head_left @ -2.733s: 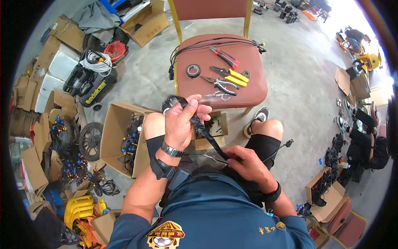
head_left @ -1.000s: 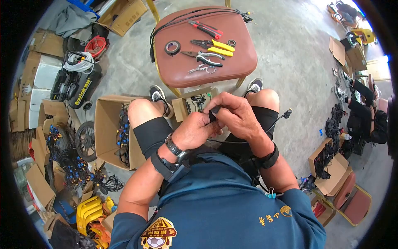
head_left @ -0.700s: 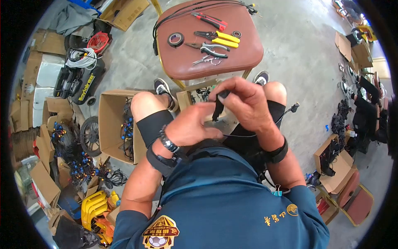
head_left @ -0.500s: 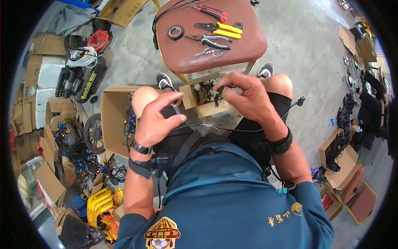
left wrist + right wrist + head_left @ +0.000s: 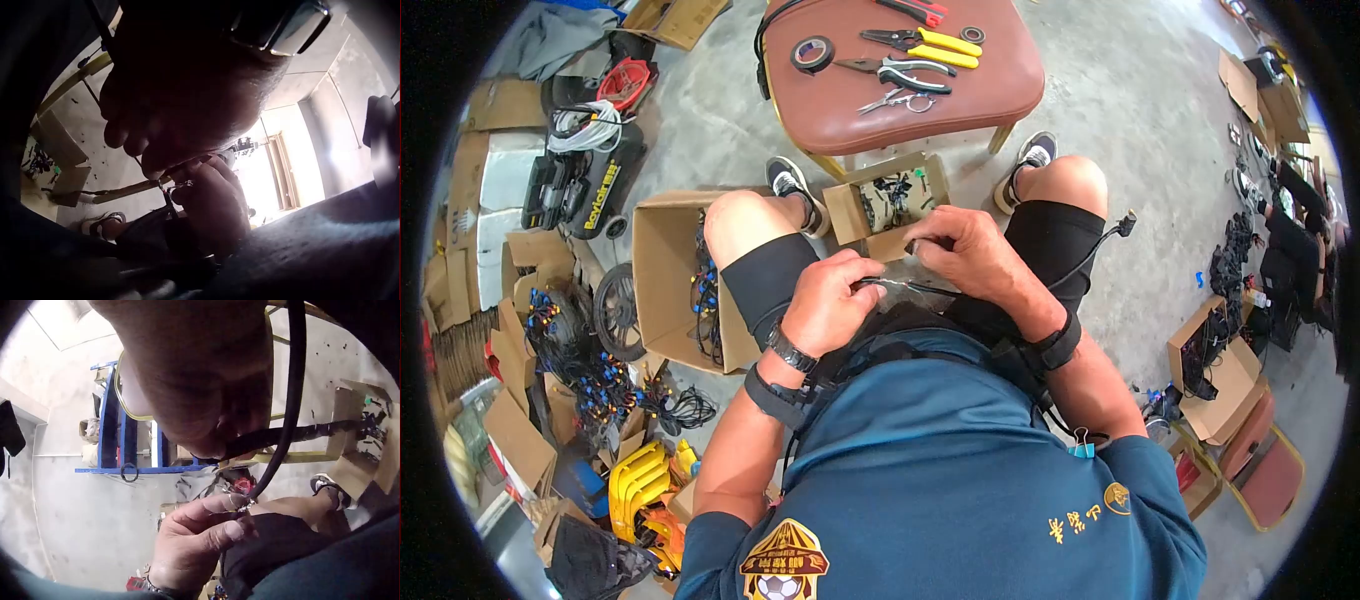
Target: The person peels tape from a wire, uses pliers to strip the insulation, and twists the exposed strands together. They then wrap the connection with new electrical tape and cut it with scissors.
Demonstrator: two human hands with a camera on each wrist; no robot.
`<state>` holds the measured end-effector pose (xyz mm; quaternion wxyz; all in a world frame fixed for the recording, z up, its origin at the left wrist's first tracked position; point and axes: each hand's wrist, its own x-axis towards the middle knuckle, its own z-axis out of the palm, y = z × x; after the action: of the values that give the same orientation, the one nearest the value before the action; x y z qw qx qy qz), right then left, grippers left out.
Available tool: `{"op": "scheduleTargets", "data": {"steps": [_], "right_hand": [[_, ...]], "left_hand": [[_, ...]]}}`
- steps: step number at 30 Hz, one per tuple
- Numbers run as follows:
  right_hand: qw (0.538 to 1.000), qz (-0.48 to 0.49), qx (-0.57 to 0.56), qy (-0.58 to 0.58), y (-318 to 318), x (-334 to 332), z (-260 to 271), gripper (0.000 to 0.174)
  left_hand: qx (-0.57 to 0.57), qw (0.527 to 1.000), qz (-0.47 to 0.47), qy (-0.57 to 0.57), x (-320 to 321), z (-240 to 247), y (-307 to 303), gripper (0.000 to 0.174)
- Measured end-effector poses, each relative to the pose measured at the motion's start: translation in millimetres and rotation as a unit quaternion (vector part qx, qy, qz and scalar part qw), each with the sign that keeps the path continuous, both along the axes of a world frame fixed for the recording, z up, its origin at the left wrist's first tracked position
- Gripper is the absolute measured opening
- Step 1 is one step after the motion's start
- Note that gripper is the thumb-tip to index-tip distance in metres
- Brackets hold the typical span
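Note:
My left hand pinches a thin black cable right beside a bare stretch of wire strands. In the right wrist view, the left thumb and forefinger meet at those strands. My right hand is a little to the right, its fingers curled on a strip of black tape that hangs away from the fingertips and crosses the cable in that view. The cable runs under the right hand and over the thigh to a plug end. The left wrist view is dark, its fingers mostly in shadow.
Ahead, a brown chair bears a tape roll, wire strippers, pliers and scissors. A small box of black parts lies between the feet. A large carton with cables stands by the left knee.
The black strip was stretched between both hands, then both worked close together. My left hand let go, moved away with spread fingers, and now pinches the cable. The right hand keeps the tape.

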<state>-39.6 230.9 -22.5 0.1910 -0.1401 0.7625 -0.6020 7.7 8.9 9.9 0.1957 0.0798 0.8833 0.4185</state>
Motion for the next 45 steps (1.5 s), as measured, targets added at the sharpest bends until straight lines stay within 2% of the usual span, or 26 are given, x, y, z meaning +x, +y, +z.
{"op": "scheduleTargets", "data": {"steps": [2,5,15,25,33,45], "right_hand": [[1.000,-0.005,0.003,-0.030,0,-1,4,0.014],[0.999,0.006,0.025,-0.042,-3,-4,18,0.013],[0.995,0.078,0.005,-0.066,-19,-8,32,0.015],[0.981,0.132,0.001,-0.143,-21,-11,27,0.022],[0.973,0.205,0.016,-0.102,-17,-19,37,0.019],[0.967,0.256,-0.017,0.001,-17,-22,26,0.015]], "left_hand": [[0.060,0.997,0.035,-0.027,-1,2,-3,0.021],[0.135,0.988,0.070,-0.005,-1,8,-4,0.018],[0.295,0.937,0.181,-0.039,17,8,-6,0.032],[0.245,0.961,0.129,-0.006,13,9,-8,0.033],[0.223,0.972,0.079,-0.009,11,18,-9,0.031],[0.237,0.968,0.085,-0.014,11,21,-7,0.027]]}}
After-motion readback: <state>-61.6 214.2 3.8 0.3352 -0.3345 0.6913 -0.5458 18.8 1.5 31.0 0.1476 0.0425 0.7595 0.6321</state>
